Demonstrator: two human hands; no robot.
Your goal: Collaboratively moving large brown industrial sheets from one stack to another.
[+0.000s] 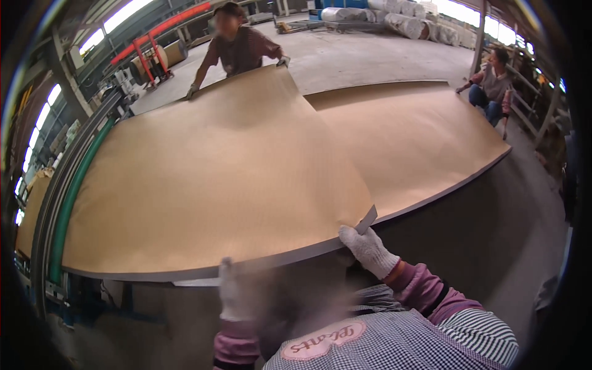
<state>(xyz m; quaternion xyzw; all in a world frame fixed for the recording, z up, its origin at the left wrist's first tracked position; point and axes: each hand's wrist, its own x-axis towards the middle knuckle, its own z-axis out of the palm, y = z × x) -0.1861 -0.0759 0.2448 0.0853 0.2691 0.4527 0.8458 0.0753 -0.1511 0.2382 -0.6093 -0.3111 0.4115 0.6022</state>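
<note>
A large thin brown sheet (216, 166) lies over a wide stack of the same boards (419, 135). My right hand (368, 248), in a white knit glove, pinches the sheet's near right corner, which curls up. My left hand (230, 290), also gloved and blurred, is at the sheet's near edge, below the stack's grey rim. Whether it grips the edge is unclear. At the far end a person (237, 46) leans over the sheet with both gloved hands on its far edge.
Another person (493, 86) crouches at the stack's far right corner. A green pipe and rail (74, 197) run along the left side. A red frame (148, 43) and wrapped white rolls (401, 15) stand far back on the concrete floor.
</note>
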